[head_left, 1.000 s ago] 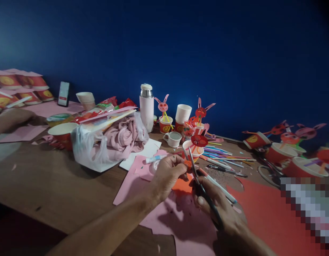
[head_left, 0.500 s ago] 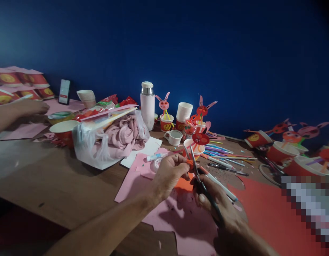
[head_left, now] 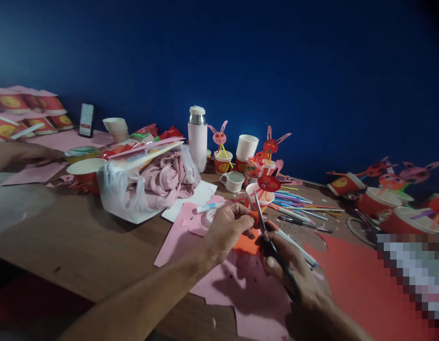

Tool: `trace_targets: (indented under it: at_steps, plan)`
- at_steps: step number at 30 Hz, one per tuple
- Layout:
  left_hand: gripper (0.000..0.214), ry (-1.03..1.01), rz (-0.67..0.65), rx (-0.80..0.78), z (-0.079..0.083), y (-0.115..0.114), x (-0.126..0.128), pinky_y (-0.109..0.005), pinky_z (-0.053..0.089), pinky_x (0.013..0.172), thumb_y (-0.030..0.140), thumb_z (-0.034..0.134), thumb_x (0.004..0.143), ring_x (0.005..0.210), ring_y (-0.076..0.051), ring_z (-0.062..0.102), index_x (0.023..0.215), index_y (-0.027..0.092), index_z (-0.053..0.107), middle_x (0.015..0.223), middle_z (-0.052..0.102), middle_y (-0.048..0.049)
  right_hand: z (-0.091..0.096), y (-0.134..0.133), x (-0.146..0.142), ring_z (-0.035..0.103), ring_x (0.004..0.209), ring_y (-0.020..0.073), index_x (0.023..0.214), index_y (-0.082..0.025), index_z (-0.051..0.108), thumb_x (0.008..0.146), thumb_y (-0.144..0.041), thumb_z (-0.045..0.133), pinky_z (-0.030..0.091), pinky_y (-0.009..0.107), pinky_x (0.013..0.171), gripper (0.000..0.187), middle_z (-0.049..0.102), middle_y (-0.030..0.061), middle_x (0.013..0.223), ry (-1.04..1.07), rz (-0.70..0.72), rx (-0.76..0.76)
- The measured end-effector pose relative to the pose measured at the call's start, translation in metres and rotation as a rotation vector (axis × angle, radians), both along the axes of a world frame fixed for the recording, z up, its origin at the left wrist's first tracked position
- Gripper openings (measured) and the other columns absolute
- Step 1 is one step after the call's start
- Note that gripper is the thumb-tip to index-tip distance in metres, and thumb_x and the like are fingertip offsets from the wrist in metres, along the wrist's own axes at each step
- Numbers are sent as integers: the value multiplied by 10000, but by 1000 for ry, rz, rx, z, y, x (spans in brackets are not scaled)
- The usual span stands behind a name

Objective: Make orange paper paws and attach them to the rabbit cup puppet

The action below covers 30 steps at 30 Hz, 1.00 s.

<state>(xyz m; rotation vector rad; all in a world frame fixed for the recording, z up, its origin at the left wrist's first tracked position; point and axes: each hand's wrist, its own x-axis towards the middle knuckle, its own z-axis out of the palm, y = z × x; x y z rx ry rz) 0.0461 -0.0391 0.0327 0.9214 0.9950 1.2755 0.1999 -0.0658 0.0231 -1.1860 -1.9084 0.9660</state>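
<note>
Two bare hands are meeting over the craft clutter on a brown wooden table (head_left: 116, 255). The left hand (head_left: 224, 232) is pinching a small orange paper piece (head_left: 254, 218) between thumb and fingers, holding it above an orange sheet (head_left: 246, 245). The right hand (head_left: 287, 260) is gripping black-handled scissors (head_left: 262, 220), fingers curling around the handles. The blades are pointing up and away, their tips standing slightly apart, and they are touching or nearly touching the orange paper piece; whether they are biting into it cannot be told.

Pink paper (head_left: 171, 244) is lying beneath both hands, with a tape roll (head_left: 209, 218) and a glue tube (head_left: 207, 207) resting just beyond the left wrist. Right behind the scissor tips, a paper cup (head_left: 262, 203) is standing with a red rabbit face (head_left: 269, 183) rising from it. Colored straws (head_left: 294, 202) are spreading out beside that cup, and a black pen (head_left: 305, 224) is lying nearer the right hand. Red paper (head_left: 365, 284) is covering the table at the right. Farther back, a white thermos (head_left: 197, 147) is standing upright behind a plastic bag (head_left: 122, 201) that is holding pink fabric (head_left: 166, 179). At the far left, a co-worker's hand (head_left: 36, 154) is reaching over more pink paper.
</note>
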Motion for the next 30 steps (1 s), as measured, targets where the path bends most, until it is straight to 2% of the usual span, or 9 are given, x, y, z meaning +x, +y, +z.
trace_targets:
  at_steps: [2,6,10,21,24,30]
  plan:
    - [36,0,-4,4,0,0,-1,-189,385,461,144,545,591,421,-54,512,586,131,512,562,585,18,1,-2,0,565,673,191,948,-219,617,741,-565,489,469,269,586,423,615,32,749,-28,-37,5]
    - [29,18,-11,14,0,1,-2,-190,386,463,142,540,593,416,-53,506,590,133,513,545,584,18,-6,4,3,554,613,185,898,-202,620,703,-609,482,450,256,510,472,606,39,702,-4,39,16]
    - [25,13,-16,18,0,1,-2,-189,386,463,128,531,595,413,-54,501,581,133,510,524,575,21,-11,8,5,533,579,175,890,-206,625,694,-594,494,432,254,487,454,592,35,676,-16,42,6]
    - [17,43,-53,32,1,4,-4,-185,375,450,128,521,592,413,-54,503,575,132,517,521,571,21,-1,4,1,463,522,137,874,-194,614,668,-607,524,389,238,469,470,526,3,602,33,49,-129]
    - [13,48,-69,38,1,4,-5,-186,370,443,136,525,588,410,-54,502,577,130,526,521,570,21,1,2,0,458,547,128,867,-181,610,682,-593,529,391,237,505,458,525,3,639,51,29,-140]
    - [6,44,-71,8,0,5,-6,-188,389,470,123,534,588,416,-51,501,587,127,530,519,569,25,-2,5,3,450,538,126,814,-185,614,654,-603,550,382,230,484,453,524,4,639,67,82,-154]
